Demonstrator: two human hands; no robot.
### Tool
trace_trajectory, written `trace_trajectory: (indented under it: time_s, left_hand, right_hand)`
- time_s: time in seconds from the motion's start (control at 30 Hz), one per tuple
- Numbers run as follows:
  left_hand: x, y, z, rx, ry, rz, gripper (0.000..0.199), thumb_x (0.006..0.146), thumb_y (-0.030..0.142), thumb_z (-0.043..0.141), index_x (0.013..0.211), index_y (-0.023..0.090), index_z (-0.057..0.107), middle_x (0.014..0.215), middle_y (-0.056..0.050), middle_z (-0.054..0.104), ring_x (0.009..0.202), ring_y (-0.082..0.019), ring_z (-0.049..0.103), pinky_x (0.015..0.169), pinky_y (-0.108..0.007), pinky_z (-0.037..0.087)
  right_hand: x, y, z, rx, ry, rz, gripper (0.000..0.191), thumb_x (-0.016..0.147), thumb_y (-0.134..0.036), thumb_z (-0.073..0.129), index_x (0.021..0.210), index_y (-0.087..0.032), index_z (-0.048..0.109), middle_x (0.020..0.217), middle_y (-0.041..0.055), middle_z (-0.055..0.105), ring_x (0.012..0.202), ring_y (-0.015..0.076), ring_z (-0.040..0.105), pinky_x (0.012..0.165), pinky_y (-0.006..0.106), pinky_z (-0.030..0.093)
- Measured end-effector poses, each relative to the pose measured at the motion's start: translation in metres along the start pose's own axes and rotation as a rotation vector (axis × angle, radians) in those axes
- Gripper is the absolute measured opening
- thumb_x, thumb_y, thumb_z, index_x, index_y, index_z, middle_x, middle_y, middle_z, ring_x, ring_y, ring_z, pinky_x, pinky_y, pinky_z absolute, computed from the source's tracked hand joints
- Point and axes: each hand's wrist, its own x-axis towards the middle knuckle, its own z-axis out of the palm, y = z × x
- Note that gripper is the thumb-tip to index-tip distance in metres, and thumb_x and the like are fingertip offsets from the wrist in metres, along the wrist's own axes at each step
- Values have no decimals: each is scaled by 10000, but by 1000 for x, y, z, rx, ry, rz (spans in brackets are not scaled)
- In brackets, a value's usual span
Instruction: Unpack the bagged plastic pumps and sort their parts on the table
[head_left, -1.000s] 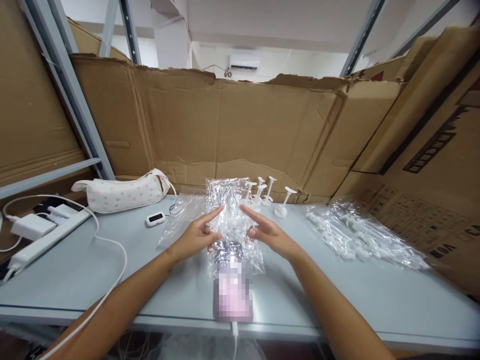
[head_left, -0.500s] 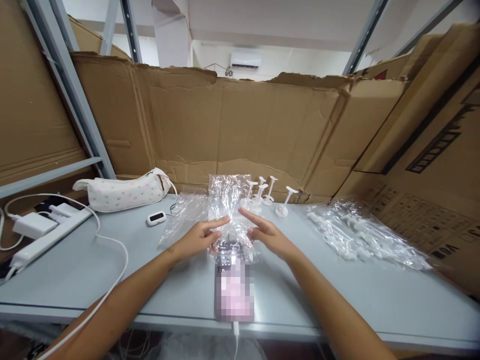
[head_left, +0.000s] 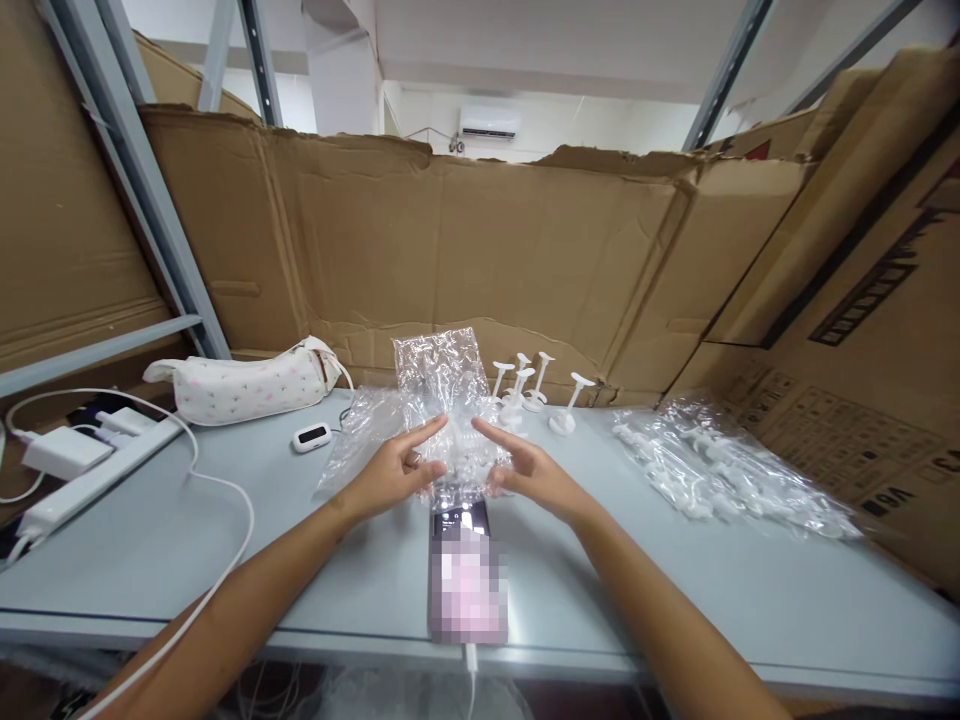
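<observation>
Beyond the phone [head_left: 460, 522], both half-spread hands [head_left: 394, 470] [head_left: 541, 478] hold clear plastic [head_left: 441, 372].

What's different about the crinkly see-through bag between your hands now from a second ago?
The clear bag has shifted away from you, and its far end has swung left. Its near end has pulled back, so more of the phone shows. I can't tell if either grip changed. The left hand and right hand stay about where they were; the white stands and pouch haven't moved.
</observation>
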Motion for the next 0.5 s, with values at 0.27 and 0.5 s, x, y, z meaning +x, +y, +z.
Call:
trace_trajectory:
  time_s: [0.27,0.5]
  left_hand:
    - [-1,4,8,-62,-50,-59,881,745,261,683,1456,351,170,1392,-161,430,630,-92,566,649,-334,527]
    - [-2,11,6,-61,-73,-37,837,789,214,621,1475,256,142,1031,-108,656,599,-105,557,653,-313,495]
  right_hand:
    - [2,2,2,-7,92,20,565,836,-255,559,1376,-327,407,1199,45,617,624,107,572,619,316,515]
    - [3,-1,2,-14,103,79,591,833,-224,539,1400,-275,381,591,-61,561,507,111,537,534,292,483]
